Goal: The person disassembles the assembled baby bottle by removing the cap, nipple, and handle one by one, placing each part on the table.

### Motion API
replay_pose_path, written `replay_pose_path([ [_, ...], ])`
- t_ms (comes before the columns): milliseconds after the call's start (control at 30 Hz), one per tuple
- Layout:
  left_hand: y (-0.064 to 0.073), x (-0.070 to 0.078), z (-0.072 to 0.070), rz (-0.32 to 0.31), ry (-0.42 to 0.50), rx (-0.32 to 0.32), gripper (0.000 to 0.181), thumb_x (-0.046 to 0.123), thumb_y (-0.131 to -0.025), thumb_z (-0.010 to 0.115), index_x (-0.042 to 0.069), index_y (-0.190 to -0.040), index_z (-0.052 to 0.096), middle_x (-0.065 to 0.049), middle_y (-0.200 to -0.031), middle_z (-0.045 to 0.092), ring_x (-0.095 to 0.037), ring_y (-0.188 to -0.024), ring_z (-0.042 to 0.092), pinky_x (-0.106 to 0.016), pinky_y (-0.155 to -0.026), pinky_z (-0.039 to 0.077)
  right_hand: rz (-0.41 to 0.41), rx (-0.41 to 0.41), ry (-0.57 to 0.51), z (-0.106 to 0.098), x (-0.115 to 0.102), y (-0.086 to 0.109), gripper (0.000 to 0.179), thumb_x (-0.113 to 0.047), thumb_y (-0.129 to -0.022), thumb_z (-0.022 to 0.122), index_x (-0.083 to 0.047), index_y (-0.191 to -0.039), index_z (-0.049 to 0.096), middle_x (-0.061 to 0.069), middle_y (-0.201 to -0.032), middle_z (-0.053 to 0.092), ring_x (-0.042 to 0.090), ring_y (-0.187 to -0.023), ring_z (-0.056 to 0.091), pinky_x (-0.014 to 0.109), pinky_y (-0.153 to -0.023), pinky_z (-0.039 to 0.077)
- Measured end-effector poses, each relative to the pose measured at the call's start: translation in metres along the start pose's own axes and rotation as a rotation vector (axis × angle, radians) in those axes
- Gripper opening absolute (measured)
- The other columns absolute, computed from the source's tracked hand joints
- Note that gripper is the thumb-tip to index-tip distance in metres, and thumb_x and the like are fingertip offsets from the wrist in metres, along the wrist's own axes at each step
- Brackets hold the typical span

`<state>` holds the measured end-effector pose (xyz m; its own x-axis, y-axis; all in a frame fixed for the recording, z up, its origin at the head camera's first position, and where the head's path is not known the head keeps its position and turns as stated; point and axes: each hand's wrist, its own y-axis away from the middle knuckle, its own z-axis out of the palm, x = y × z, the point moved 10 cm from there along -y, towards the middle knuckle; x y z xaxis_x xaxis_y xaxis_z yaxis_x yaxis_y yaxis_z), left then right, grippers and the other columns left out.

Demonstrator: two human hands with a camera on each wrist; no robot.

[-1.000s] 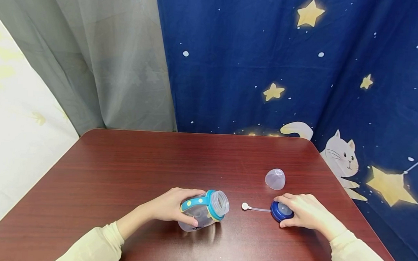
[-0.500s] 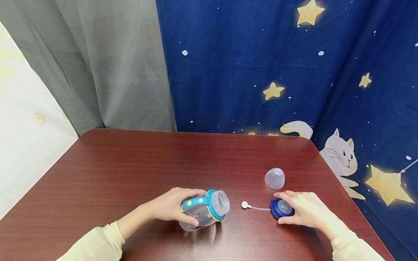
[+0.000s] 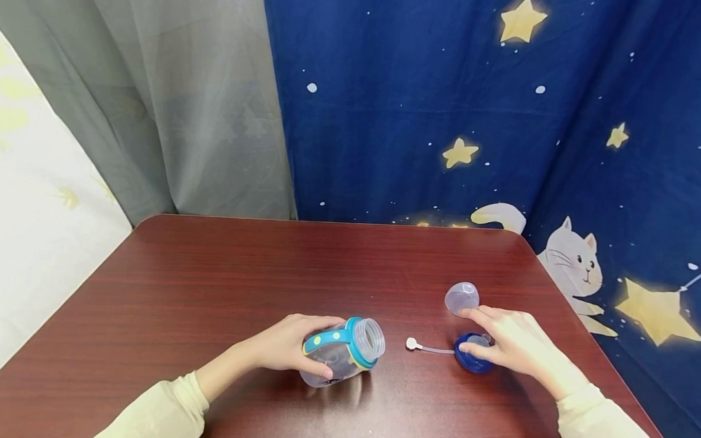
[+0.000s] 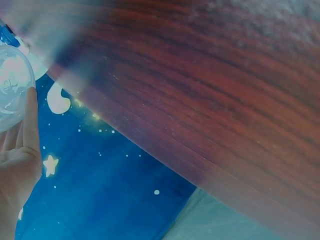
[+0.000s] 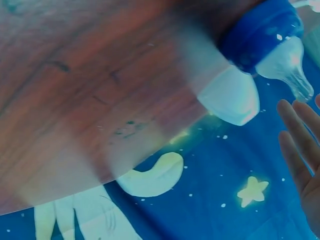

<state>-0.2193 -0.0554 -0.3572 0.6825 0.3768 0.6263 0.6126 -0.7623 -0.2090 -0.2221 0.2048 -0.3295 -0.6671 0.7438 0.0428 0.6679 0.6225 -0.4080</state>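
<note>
On its side in the head view lies a clear baby bottle (image 3: 341, 362) with a turquoise handle ring, its threaded mouth facing right. My left hand (image 3: 293, 343) grips it around the body; the left wrist view catches its round base (image 4: 14, 82). To the right, a blue screw ring (image 3: 473, 364) sits on the table with a clear teat (image 5: 286, 59) pointing up and a straw (image 3: 435, 350) with a white end stretching left. Over this ring hovers my right hand (image 3: 511, 340), fingers extended and apart from the teat in the right wrist view.
Behind the blue ring stands a translucent dome cap (image 3: 460, 299), close to my right fingertips in the head view. The dark red table (image 3: 256, 267) reaches back to a grey curtain (image 3: 214, 130) and a blue star-patterned one (image 3: 382, 136).
My right hand has let go of the blue ring and risen a little, shifting away from me. The ring stays in place. My left hand and the bottle have not moved.
</note>
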Motion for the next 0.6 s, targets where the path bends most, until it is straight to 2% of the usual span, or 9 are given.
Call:
replay_pose_path([
  [333,0.001,0.0,0.0,-0.006,0.004,0.003,0.071,0.048,-0.068,0.07,0.019,-0.127,0.045,0.012,-0.105,0.056,-0.004,-0.087,0.053,-0.024,-0.071,0.045,0.001,0.119,-0.029,-0.02,-0.016,-0.018,0.036,-0.037,-0.074,0.067,-0.017,-0.103,0.062,-0.003,-0.094,0.063,0.011,-0.078,0.061,0.032,-0.055,0.047],
  [600,0.001,-0.001,0.0,-0.005,0.005,0.003,0.071,0.048,-0.068,0.07,0.019,-0.128,0.045,0.012,-0.106,0.056,-0.004,-0.087,0.053,-0.024,-0.072,0.045,-0.065,0.18,-0.047,-0.029,-0.041,-0.031,0.033,-0.035,-0.077,0.063,-0.015,-0.103,0.063,-0.006,-0.094,0.062,0.009,-0.077,0.06,0.031,-0.058,0.048],
])
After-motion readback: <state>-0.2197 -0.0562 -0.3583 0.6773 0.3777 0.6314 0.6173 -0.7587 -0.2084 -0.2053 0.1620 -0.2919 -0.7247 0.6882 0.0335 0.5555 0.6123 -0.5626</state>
